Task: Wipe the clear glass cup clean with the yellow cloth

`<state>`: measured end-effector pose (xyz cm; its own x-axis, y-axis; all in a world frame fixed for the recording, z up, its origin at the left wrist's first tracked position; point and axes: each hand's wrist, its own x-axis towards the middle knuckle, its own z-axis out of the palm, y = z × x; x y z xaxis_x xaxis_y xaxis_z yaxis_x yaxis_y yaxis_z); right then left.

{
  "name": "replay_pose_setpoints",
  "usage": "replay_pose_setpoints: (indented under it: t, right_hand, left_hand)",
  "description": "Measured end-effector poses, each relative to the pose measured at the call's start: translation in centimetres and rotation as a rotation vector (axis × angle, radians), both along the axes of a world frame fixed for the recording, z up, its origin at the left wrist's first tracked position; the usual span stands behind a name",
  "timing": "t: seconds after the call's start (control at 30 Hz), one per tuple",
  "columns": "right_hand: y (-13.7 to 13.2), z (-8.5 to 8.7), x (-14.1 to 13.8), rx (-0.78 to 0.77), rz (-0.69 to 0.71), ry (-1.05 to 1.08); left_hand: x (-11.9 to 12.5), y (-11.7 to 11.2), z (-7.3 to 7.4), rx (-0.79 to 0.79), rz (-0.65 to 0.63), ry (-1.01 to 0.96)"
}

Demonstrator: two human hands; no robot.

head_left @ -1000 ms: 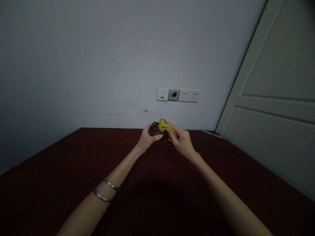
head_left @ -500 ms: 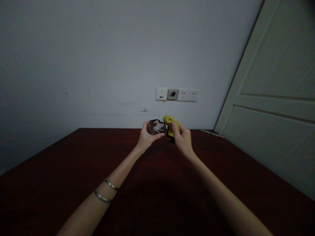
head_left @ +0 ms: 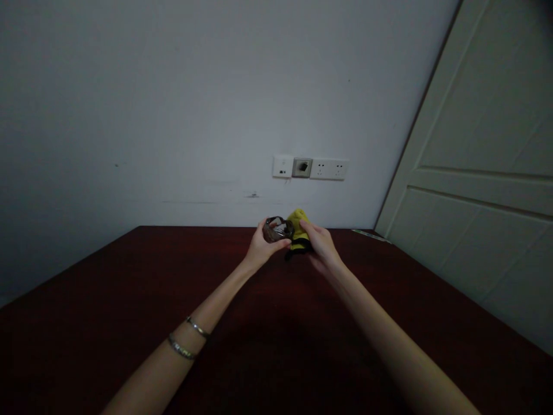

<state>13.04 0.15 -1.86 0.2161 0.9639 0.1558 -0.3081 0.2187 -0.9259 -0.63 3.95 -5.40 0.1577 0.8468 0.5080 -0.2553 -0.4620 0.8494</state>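
My left hand (head_left: 260,249) grips a small dark see-through glass bowl (head_left: 276,233) with faceted sides, its thumb along the near side. The bowl is held above the table and its opening is partly visible. In my right hand (head_left: 320,244) is a yellow cloth (head_left: 296,222) with a black edge, pinched between thumb and fingers. The cloth touches or overlaps the right side of the bowl; the exact contact is hidden. Part of the black edge hangs down below the fingers.
A dark red table (head_left: 194,271) spreads beneath both arms and meets a pale wall (head_left: 194,104). Wall sockets (head_left: 328,169) sit above its far edge. A white panelled door (head_left: 484,173) stands at the right, near a thin flat strip (head_left: 371,236) on the table.
The cloth has come left and down against the bowl, and its black edge now droops lower. My left hand has shifted slightly right and down with the bowl.
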Motion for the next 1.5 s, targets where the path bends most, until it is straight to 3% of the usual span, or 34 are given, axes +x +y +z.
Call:
replay_pose_setpoints:
  t: [0.1,0.2,0.43,0.6,0.73,0.93,1.13,1.5]
  right_hand:
    - [0.8,-0.3,1.1,0.001,-0.052,-0.042]
    - [1.3,-0.4,2.1,0.005,-0.073,-0.114]
    - [0.8,0.3,2.2,0.147,-0.030,-0.370]
    - [0.3,0.2,2.2,0.494,0.005,-0.806]
    - [0.1,-0.3,2.3,0.655,0.013,-1.083]
    - [-0.3,0.0,2.4,0.803,-0.036,-1.211]
    - [-1.0,0.1,1.3,0.772,-0.124,-1.332]
    - [-1.9,-0.5,-1.8,0.536,-0.327,-1.252]
  left_hand:
    - [0.1,0.0,-0.2,-0.004,-0.178,0.019]
    - [0.1,0.0,0.0,0.014,-0.231,0.082]
    - [-0.4,-0.1,0.1,-0.030,0.010,0.253]
    - [-0.5,0.2,-0.3,0.085,0.051,0.223]
    - [-0.5,-0.1,-0.5,0.163,0.072,0.223]
    - [-0.6,-0.6,-0.2,0.263,0.228,0.310]
    - [-0.4,-0.4,-0.1,0.243,0.338,0.270]
    - [-0.2,-1.1,0.2,0.166,0.460,0.272]
